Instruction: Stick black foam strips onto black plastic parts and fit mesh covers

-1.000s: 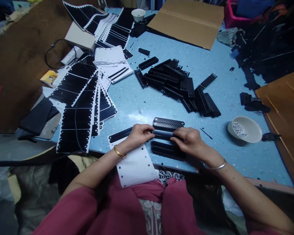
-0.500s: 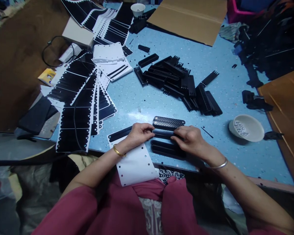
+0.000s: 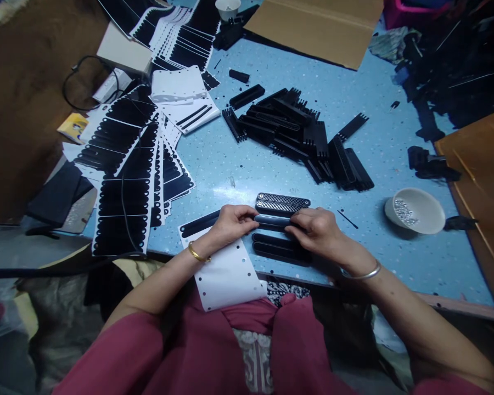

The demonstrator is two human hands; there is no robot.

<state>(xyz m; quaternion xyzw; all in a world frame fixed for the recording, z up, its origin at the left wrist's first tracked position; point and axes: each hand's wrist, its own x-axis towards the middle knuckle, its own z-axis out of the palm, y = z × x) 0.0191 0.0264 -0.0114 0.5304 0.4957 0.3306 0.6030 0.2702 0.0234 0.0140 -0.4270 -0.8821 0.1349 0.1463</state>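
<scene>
Blue tabletop [image 3: 214, 170]: two hands [image 3: 233, 224] [image 3: 319, 230] hold one black piece [image 3: 271, 221].

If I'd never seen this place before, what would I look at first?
Probably the jumbled heap of black pieces, around the middle of the bright blue table. Nearer the person, the left hand and right hand hold a slim dark strip between them. Then maybe the white bowl with tiny shiny bits inside, toward the picture's right side.
</scene>
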